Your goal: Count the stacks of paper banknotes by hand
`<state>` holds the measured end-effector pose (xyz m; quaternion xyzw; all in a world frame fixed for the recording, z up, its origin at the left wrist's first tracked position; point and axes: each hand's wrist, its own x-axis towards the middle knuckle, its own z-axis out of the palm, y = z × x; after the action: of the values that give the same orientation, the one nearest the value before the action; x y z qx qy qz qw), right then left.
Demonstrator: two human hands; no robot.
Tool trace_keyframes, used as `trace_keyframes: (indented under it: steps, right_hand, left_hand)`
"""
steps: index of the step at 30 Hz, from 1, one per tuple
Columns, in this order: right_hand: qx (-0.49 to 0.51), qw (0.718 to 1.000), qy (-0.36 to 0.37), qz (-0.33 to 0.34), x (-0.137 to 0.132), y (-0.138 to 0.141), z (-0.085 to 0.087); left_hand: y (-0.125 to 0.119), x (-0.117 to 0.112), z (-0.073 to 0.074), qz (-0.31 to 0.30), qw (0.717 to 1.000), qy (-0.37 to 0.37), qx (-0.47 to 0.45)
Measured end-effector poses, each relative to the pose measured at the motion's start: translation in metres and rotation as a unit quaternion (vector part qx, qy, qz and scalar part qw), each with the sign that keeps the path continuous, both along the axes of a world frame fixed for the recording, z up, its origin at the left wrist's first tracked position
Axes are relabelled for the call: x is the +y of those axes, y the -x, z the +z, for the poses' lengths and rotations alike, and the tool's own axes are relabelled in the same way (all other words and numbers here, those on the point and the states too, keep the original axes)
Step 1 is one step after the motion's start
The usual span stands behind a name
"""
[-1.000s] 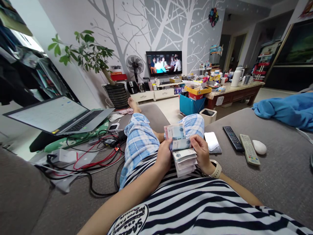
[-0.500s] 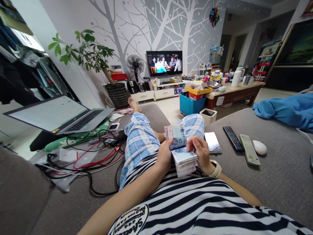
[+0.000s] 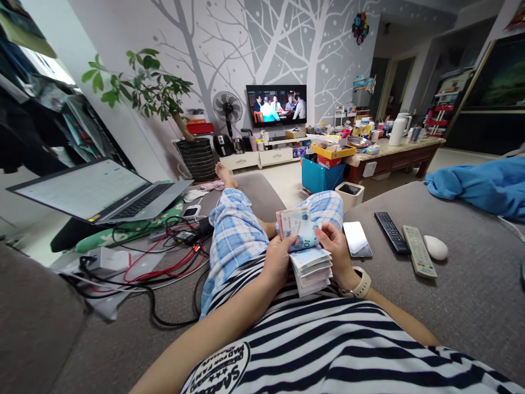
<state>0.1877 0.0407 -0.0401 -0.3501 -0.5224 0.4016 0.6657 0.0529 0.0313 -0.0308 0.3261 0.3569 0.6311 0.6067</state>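
A stack of banknotes (image 3: 312, 268) is bent over in my left hand (image 3: 278, 260), its lower ends fanned above my striped shirt. The upper notes stand up facing me, with a "10" printed on the front one and a pinkish note showing behind. My left hand is closed round the stack from the left, thumb on its face. At the right edge of the front note, my right hand (image 3: 337, 253) pinches it between thumb and fingers. A pale watch (image 3: 361, 283) is on my right wrist.
On the sofa to the right lie a phone (image 3: 357, 239), a black remote (image 3: 391, 232), a beige remote (image 3: 419, 250) and a white mouse-like object (image 3: 435, 248). At left are a laptop (image 3: 141, 200) and tangled cables (image 3: 156, 276). A bin (image 3: 350, 196) stands beyond my knees.
My right hand has shifted up slightly and taken hold of the front ten note's edge. That note now bends toward the lower part of the stack. My left hand stays in place.
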Motion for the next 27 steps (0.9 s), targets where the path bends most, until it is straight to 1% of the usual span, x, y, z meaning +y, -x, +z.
trace_keyframes:
  steps: [5, 10, 17, 21, 24, 27]
  right_hand:
    - [-0.027, 1.0, -0.002, -0.006, -0.002, 0.0, 0.004]
    - [-0.031, 0.999, -0.008, -0.015, -0.002, 0.001, 0.006]
    - [-0.018, 0.999, -0.032, -0.004, -0.006, 0.0, 0.008]
    - [-0.018, 0.999, -0.046, 0.011, -0.008, -0.001, 0.007]
    - [-0.013, 0.999, -0.043, 0.02, -0.009, -0.001, 0.005]
    - [-0.004, 0.999, -0.038, 0.024, -0.008, 0.0, 0.004]
  left_hand:
    - [0.0, 0.001, -0.001, 0.003, 1.0, 0.003, 0.016]
    - [0.0, 0.001, 0.001, 0.0, 1.0, -0.007, 0.001]
    - [0.001, 0.003, 0.002, 0.053, 0.998, -0.023, 0.028]
    - [0.001, 0.001, 0.006, 0.045, 0.998, -0.021, 0.031]
    - [0.0, 0.0, 0.009, 0.036, 0.999, -0.014, 0.03]
    - [-0.001, 0.0, 0.01, 0.042, 0.999, -0.009, 0.029]
